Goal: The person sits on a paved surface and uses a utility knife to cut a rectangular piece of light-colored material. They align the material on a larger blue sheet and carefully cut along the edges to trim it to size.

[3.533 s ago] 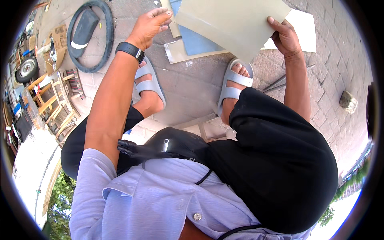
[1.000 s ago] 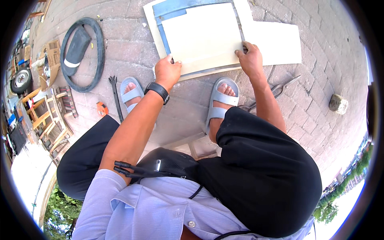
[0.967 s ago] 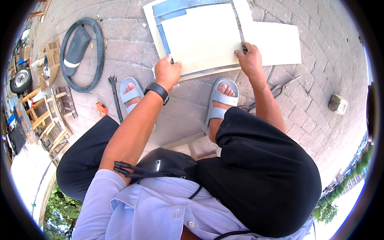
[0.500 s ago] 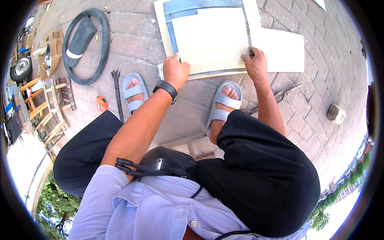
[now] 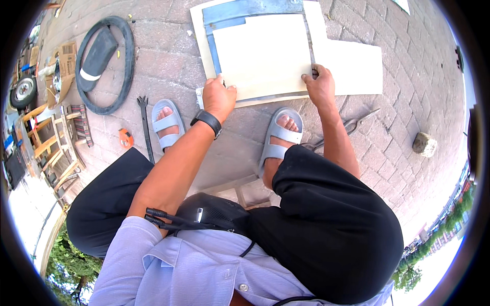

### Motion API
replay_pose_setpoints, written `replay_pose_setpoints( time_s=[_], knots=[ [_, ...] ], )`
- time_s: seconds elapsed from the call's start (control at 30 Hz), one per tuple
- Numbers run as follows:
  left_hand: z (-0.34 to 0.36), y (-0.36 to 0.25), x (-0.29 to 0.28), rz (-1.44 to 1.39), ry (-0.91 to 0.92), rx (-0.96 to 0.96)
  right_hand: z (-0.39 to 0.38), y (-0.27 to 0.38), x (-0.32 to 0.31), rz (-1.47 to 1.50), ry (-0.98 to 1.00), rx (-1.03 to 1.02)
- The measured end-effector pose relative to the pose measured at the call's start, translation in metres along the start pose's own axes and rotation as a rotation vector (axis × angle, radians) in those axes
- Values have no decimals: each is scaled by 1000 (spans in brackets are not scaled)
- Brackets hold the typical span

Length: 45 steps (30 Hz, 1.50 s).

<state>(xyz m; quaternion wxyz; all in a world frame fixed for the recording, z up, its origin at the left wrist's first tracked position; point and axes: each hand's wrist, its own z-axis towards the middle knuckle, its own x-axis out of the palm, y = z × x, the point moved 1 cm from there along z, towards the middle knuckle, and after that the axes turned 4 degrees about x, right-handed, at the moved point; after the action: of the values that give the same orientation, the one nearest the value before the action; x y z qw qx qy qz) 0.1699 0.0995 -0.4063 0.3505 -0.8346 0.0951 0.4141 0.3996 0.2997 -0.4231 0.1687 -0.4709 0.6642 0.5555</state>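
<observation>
A cream sheet (image 5: pixel 263 56) lies on a blue sheet with grey edges (image 5: pixel 255 10), over larger pale sheets (image 5: pixel 352 66) on the paving. My left hand (image 5: pixel 218 97) grips the cream sheet's near left corner, fingertips partly hidden. At its right edge, my right hand (image 5: pixel 319 86) is closed, thumb and fingers around the edge. Large scissors (image 5: pixel 352 125) lie beyond my right forearm, partly hidden. Left of my sandalled feet are a long dark forked bar (image 5: pixel 144 127) and an orange tape measure (image 5: pixel 126 137).
A black rubber ring (image 5: pixel 131 66) with a dark pad (image 5: pixel 102 51) inside lies upper left. Further left are torn cardboard (image 5: pixel 66 76), a wheel (image 5: pixel 23 91) and a wooden chair (image 5: pixel 53 148). A stone block (image 5: pixel 423 144) sits at right on the pavers (image 5: pixel 398 122).
The cream sheet, lifted in my right hand 3.5 seconds ago, now lies flat on the blue one. My left hand, then loose above, now grips it. Lately only slight shifts show.
</observation>
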Motion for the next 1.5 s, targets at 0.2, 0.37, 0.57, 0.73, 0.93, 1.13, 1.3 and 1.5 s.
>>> replay_pose_setpoints(
  time_s=[0.2, 0.37, 0.57, 0.73, 0.93, 1.13, 1.3, 1.5],
  knots=[
    [-3, 3, 7, 19, -58, -8, 2, 0, 1, -13, 0, 7],
    [-5, -1, 6, 24, -49, -17, 4, -7, 2, 46, 23, 36],
    [-6, -4, 1, 48, -57, -31, 5, -7, 3, 63, 26, 40],
    [-1, 5, 6, 66, -130, 28, 6, -7, 3, 49, 34, 38],
    [5, 4, 2, 73, 13, -40, 5, -8, 3, 15, 9, 22],
    [5, 2, -2, 14, 16, -42, 3, -2, 0, -16, -2, 29],
    [4, 2, -4, -45, -16, -53, 5, -3, 1, 0, 27, 35],
    [4, -1, -13, -189, 63, -113, 12, -7, -1, -7, 62, 48]
  ],
)
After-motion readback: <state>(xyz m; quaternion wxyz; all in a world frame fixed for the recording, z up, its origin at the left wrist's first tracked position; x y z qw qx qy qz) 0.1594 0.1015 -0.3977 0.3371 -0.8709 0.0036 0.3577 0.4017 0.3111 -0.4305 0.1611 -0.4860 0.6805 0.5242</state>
